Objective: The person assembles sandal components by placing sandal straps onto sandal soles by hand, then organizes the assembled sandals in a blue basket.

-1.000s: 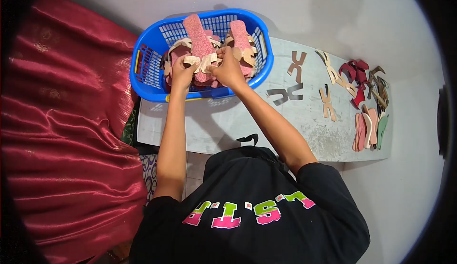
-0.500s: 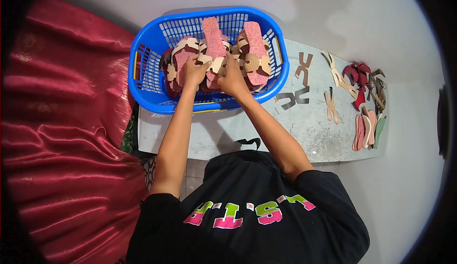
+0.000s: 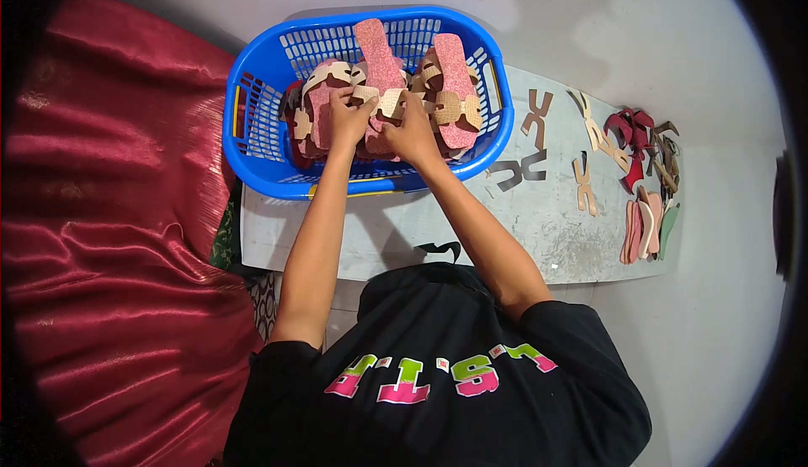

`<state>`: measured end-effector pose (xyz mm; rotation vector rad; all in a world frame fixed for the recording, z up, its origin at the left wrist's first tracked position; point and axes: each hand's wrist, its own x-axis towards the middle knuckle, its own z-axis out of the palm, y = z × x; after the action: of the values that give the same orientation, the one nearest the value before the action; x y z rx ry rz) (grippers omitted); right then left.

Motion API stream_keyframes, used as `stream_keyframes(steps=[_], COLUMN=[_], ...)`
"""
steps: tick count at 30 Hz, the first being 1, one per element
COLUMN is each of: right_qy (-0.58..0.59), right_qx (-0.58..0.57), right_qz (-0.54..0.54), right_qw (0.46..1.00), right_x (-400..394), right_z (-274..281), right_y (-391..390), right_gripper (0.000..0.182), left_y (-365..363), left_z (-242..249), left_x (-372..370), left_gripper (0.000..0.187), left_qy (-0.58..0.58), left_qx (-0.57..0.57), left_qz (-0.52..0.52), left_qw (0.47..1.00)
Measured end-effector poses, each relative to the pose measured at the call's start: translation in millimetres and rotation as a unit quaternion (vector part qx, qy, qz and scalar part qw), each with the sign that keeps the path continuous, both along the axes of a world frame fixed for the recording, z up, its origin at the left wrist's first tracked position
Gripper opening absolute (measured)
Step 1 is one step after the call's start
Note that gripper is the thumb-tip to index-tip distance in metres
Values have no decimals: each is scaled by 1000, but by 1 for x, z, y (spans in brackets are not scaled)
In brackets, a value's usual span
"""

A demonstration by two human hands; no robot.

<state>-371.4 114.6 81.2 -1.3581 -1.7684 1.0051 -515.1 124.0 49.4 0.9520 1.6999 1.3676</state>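
A pink speckled sandal (image 3: 380, 65) with a cream strap is upright over the middle of the blue basket (image 3: 278, 183). My left hand (image 3: 349, 119) is closed on the left side of its strap, thumb across the front. On the right side, my right hand (image 3: 411, 137) grips the same sandal, its index finger by the strap's edge. To the right leans another pink sandal (image 3: 454, 63) with a tan strap. More pink sandals with cream straps (image 3: 324, 88) lie left of my left hand. The sandals beneath are partly hidden.
The basket stands on a grey table (image 3: 547, 240). Dark cut strap pieces (image 3: 520, 171) and tan ones (image 3: 584, 185) lie right of it. Farther right are maroon straps (image 3: 629, 135) and a row of pink and green sole pieces (image 3: 648, 227). Red satin cloth (image 3: 126, 214) hangs at left.
The held sandal has risen a little and its top end has tipped slightly left. Both hands keep their grip on it. The sandal on the right has also shifted slightly.
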Motion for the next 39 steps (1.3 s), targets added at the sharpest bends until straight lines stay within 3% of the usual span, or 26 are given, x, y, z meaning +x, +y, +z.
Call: stream_keyframes(steps=[6,16,18,24,27,30,35,39], right_qy=[-5,7,-51,-68,-25,-3,48,-13], right_qx=[67,54,100,190,212,217,217,195], right_qz=[-20,-1,-23,21,57,76,60,-18], right_qw=[998,998,993,979,975,973,973,981], right_x=[0,2,-1,8,21,40,88,151], right_z=[-12,-1,3,32,44,47,49,25], right_y=[-1,-5,-10,-26,-41,-62,-102,-127], right_gripper=[71,70,73,78,76,73,59,46], left_y=[1,-3,-3,-24,-51,-90,-157,-191], left_z=[-7,-8,-10,11,22,41,59,26], left_x=[-4,-8,-9,-4,1,38,106,163], left_gripper=[64,69,69,53,37,36,11,12], left_qy=[-25,-20,-18,28,114,73,138,101], left_qx=[28,10,9,116,167,210,243,161], left_qz=[12,16,22,74,110,136,83,-62], left_qw=[999,1000,1000,990,973,966,956,980])
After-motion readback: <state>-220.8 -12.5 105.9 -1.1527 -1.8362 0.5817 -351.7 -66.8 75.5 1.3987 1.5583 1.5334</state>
